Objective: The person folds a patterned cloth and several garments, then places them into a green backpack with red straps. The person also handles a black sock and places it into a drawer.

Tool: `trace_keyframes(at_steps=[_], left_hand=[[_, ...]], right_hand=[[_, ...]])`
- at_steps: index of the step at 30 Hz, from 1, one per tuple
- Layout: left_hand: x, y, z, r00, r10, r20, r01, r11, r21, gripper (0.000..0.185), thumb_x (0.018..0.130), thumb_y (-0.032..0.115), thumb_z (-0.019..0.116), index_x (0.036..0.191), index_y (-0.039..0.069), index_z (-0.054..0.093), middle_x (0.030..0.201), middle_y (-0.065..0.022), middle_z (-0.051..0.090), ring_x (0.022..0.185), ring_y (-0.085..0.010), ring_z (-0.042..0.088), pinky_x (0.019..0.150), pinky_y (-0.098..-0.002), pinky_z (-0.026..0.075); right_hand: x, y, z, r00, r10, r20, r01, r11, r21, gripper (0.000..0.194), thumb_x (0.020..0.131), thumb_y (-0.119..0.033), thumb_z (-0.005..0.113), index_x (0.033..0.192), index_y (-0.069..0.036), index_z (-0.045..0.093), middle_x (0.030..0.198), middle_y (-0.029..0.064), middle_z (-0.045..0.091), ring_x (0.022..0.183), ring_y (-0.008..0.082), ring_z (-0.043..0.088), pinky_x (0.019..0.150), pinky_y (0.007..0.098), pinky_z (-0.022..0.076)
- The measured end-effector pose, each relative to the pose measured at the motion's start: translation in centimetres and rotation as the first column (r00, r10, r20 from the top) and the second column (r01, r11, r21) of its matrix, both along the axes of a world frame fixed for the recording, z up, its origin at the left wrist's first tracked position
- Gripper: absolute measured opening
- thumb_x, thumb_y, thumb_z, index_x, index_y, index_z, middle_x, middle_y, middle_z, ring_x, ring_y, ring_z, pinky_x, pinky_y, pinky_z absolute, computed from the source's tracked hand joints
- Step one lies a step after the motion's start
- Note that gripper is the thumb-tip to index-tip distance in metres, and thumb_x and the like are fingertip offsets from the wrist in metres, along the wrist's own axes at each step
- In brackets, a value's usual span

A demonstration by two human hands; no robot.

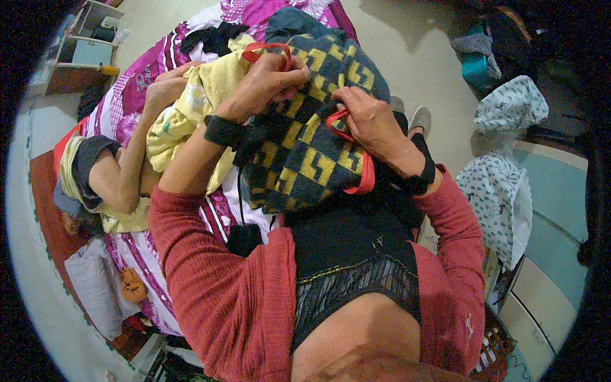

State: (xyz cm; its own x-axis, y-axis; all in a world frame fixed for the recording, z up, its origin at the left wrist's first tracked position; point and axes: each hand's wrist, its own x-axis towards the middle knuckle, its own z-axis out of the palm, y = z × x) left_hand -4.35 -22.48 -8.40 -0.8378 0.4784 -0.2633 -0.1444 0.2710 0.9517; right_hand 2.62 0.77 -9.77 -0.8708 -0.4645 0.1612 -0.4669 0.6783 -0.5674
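Observation:
A dark grey and yellow patterned fabric piece (pixel 317 167) with red band trim lies bunched across my lap. My left hand (pixel 277 79) is closed at its upper left part, and a red band (pixel 265 47) loops up over the fingers. On the other side my right hand (pixel 374 117) pinches the fabric's edge, where a red loop (pixel 338 125) shows beside the fingers. More red band (pixel 365 179) hangs below that hand. The fingertips of both hands are partly hidden.
To my left another person in yellow clothes (pixel 210 86) is on a bed with a magenta and white bedspread (pixel 129 90). Black cloth (pixel 215 38) lies at the far side. A printed white cloth (pixel 499 205) hangs by pale green drawers (pixel 553 191) at right.

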Motion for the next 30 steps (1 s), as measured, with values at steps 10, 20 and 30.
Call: trace_keyframes(at_steps=[10,20,30], left_hand=[[1.3,-0.8,-0.4,0.979,0.099,0.177,-0.151,0.939,0.308,0.018,0.092,0.023,0.063,0.089,0.006,0.058,0.068,0.0037,0.052,0.051,-0.0036,0.046,0.043,-0.0185,0.030],[4.7,-1.8,6.2,0.917,-0.009,-0.399,-0.097,0.965,-0.243,0.017,0.090,0.019,0.062,0.092,0.003,0.058,0.073,-0.0066,0.062,0.055,-0.0214,0.057,0.054,-0.0303,0.045],[6.9,-1.2,8.9,0.764,-0.127,-0.632,-0.076,0.956,-0.284,0.017,0.089,0.012,0.062,0.104,0.004,0.066,0.117,-0.0117,0.062,0.108,-0.0258,0.059,0.089,-0.0346,0.048]], right_hand=[[-0.3,0.2,0.3,0.999,0.036,-0.025,-0.039,0.991,-0.130,0.029,0.083,-0.001,0.056,0.112,-0.006,0.056,0.104,0.0168,0.062,0.096,0.0368,0.062,0.081,0.0406,0.0521],[-0.4,0.7,2.3,0.984,0.029,0.175,0.017,0.966,-0.258,0.030,0.086,0.004,0.049,0.114,-0.006,0.057,0.101,0.0177,0.063,0.091,0.0336,0.064,0.078,0.0381,0.0509],[1.0,2.9,10.2,0.980,0.089,0.177,0.028,0.821,-0.571,0.018,0.095,-0.016,0.049,0.085,-0.004,0.058,0.072,0.0017,0.059,0.063,0.0078,0.057,0.056,0.0244,0.0462]])
